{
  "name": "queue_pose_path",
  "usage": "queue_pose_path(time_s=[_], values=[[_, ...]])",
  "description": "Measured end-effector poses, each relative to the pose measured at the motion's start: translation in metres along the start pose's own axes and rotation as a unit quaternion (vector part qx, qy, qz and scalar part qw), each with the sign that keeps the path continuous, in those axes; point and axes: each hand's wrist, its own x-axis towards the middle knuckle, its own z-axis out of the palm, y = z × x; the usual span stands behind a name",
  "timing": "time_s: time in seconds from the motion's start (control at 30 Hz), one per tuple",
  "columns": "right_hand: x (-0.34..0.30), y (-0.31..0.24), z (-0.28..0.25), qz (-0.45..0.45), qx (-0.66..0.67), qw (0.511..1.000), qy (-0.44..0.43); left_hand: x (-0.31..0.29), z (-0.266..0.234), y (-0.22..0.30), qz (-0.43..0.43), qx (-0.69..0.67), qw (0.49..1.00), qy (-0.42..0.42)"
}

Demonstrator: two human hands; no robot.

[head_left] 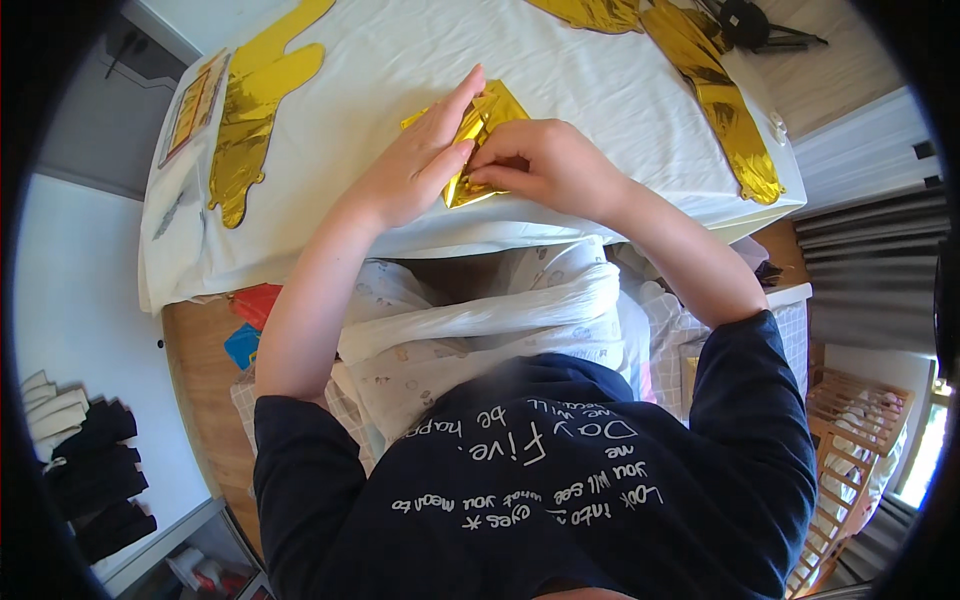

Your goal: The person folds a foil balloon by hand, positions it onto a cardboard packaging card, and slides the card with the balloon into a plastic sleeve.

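Observation:
A folded gold foil balloon (pixel 508 100) lies near the front edge of the white-covered table (pixel 370 80). My left hand (pixel 412 165) rests along its left side, fingers stretched out and the thumb pointing toward the right hand. With curled fingers and thumb, my right hand (pixel 560 165) pinches the foil at its right side. Part of the folded foil is hidden under both hands.
Flat gold foil balloons lie at the table's left (pixel 245 120) and right (pixel 735 140). Beside the left one is a printed packet (pixel 192 108). A black object (pixel 748 22) stands far right. Below the table are red (pixel 257 304) and blue (pixel 242 347) items. A wooden crib (pixel 845 440) stands right.

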Motion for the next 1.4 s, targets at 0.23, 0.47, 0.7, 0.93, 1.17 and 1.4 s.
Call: queue_pose_path(time_s=[0.23, 0.47, 0.7, 0.93, 1.17, 1.4], values=[[0.015, -0.011, -0.005, 0.168, 0.069, 0.983, -0.015, -0.002, 0.0, -0.001, 0.016, -0.037, 0.999, 0.021], [0.023, -0.013, -0.008, 0.204, 0.08, 0.975, -0.029, -0.003, 0.001, -0.001, 0.02, -0.032, 0.999, 0.029], [0.022, -0.012, -0.006, 0.181, 0.03, 0.982, -0.031, -0.003, 0.001, -0.001, 0.031, -0.029, 0.999, 0.031], [0.014, 0.004, 0.002, 0.108, 0.073, 0.991, -0.019, -0.002, 0.0, 0.002, 0.028, -0.043, 0.998, 0.025], [0.016, -0.022, -0.009, 0.136, 0.055, 0.988, -0.049, -0.003, 0.0, 0.001, 0.027, -0.041, 0.999, 0.024], [0.019, -0.02, -0.005, 0.185, 0.064, 0.98, -0.016, -0.004, 0.0, 0.0, 0.025, -0.04, 0.999, 0.025]])
